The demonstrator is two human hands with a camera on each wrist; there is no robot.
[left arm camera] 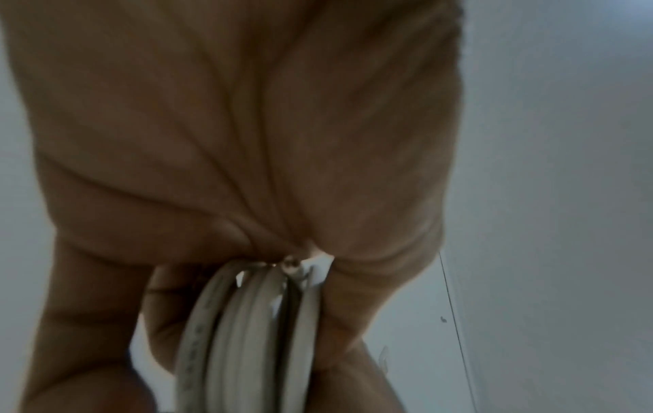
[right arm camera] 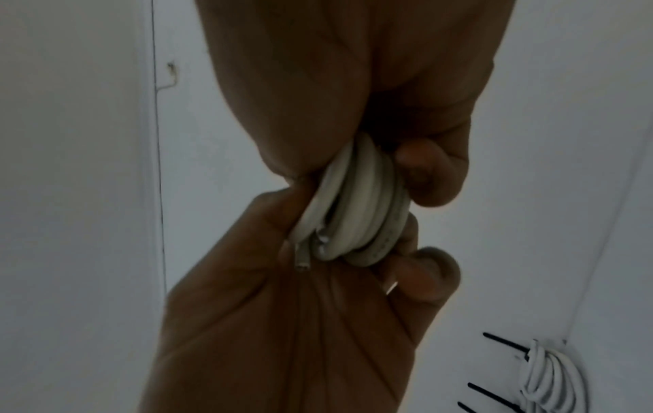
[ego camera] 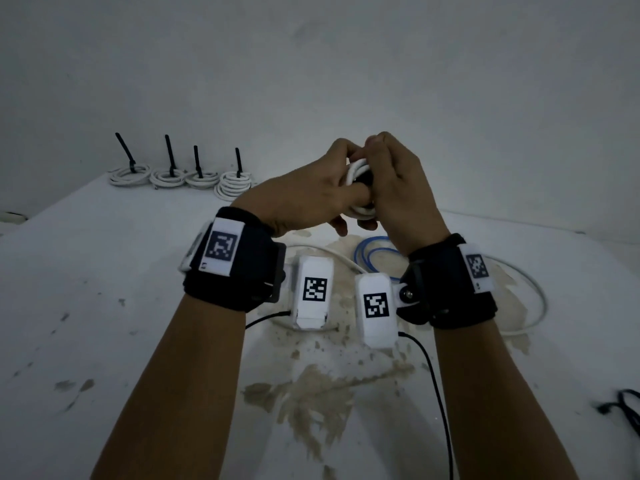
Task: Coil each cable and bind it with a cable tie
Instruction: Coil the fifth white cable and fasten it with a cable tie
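A white cable coil (ego camera: 360,169) is held in the air above the table between both hands. My left hand (ego camera: 311,192) grips its left side, with the loops (left arm camera: 247,335) running out of the palm (left arm camera: 247,139). My right hand (ego camera: 398,181) closes over the right side, fingers (right arm camera: 431,173) curled round the coil (right arm camera: 357,206). The left hand (right arm camera: 282,321) holds the coil from below, where two cut cable ends (right arm camera: 304,262) stick out. A small dark piece (ego camera: 363,183) shows between the hands; I cannot tell what it is.
Several white coils (ego camera: 180,176) bound with upright black ties (ego camera: 169,155) stand at the table's back left. A loose blue cable (ego camera: 377,254) and a loose white cable (ego camera: 533,292) lie under the hands. Black ties (ego camera: 623,407) lie at the right edge. The white tabletop (ego camera: 104,306) is worn.
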